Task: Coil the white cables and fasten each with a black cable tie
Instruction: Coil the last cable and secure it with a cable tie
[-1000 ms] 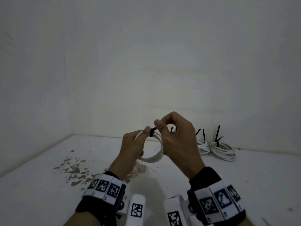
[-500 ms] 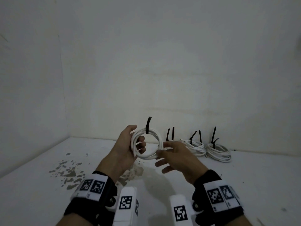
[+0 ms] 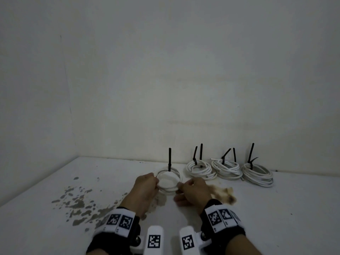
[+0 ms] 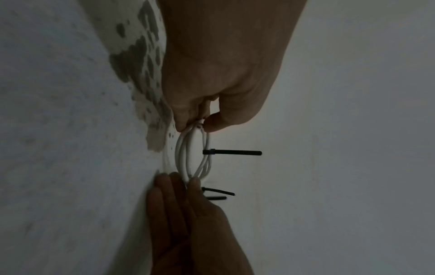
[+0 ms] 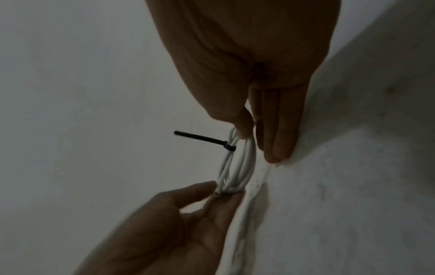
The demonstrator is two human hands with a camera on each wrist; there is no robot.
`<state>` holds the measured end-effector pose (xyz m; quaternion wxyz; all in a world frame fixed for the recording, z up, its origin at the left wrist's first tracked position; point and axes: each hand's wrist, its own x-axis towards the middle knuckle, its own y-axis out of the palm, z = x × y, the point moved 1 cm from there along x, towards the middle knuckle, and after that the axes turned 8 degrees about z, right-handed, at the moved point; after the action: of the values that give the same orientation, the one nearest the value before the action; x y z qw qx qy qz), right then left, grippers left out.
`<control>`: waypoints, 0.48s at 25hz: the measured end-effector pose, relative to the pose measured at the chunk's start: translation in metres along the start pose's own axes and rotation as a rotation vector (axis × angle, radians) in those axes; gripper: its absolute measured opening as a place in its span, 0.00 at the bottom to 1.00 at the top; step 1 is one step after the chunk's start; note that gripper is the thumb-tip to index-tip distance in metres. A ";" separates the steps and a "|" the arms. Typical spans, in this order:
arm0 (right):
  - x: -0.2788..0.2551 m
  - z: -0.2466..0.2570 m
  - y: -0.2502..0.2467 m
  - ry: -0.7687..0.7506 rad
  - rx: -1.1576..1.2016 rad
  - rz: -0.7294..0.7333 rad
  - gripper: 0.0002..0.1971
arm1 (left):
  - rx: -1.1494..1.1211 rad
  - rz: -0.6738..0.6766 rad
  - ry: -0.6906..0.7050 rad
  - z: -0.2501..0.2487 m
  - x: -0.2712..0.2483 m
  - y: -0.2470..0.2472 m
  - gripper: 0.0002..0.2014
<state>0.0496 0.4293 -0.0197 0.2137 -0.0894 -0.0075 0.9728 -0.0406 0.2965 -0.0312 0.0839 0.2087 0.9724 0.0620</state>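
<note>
**Holding the Tied Coil at the Counter**

Gripping occurs at both sides of the white cable coil [image 3: 168, 181], which serves as the landmark.

1. Left of the coil, grey stains [image 3: 79, 203] mark the white counter [image 3: 276, 218].
2. The left hand [image 3: 145, 188] pinches the coil's left edge between thumb and fingers [image 4: 181, 119]; the fingers are narrow, closed on the strands.
3. The coil lies low over the counter, near the back wall [image 3: 184, 70]; whether it touches the surface cannot be told. Its black cable tie [image 3: 169, 159] stands upright at the far edge.
4. The right hand [image 3: 193, 190] pinches the coil's right edge with the thumb [image 5: 242, 126]; the remaining fingers [image 5: 277, 134] extend straight.
5. Right of the coil, three finished coils [image 3: 230, 170] lie in a row along the wall, each with black ties. A brown stain [image 3: 224, 195] lies in front of them.
</note>
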 end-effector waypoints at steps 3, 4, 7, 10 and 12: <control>0.035 0.001 -0.001 0.019 -0.193 -0.041 0.12 | 0.233 0.022 0.025 -0.001 0.032 -0.009 0.05; 0.049 0.002 -0.001 0.006 -0.246 -0.070 0.12 | 0.281 0.024 0.032 -0.002 0.043 -0.010 0.08; 0.083 0.003 0.001 -0.020 -0.326 -0.086 0.13 | 0.461 0.001 0.079 -0.011 0.069 -0.007 0.05; 0.105 -0.008 0.003 -0.027 -0.237 -0.068 0.15 | 0.635 0.049 0.101 -0.018 0.091 -0.003 0.16; 0.103 -0.011 0.006 -0.065 -0.132 -0.102 0.19 | 0.660 0.044 0.083 -0.017 0.105 0.001 0.18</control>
<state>-0.0431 0.4661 -0.0480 0.2563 -0.0710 -0.0830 0.9604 -0.1372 0.3399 -0.0289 -0.0292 0.2427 0.9379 -0.2461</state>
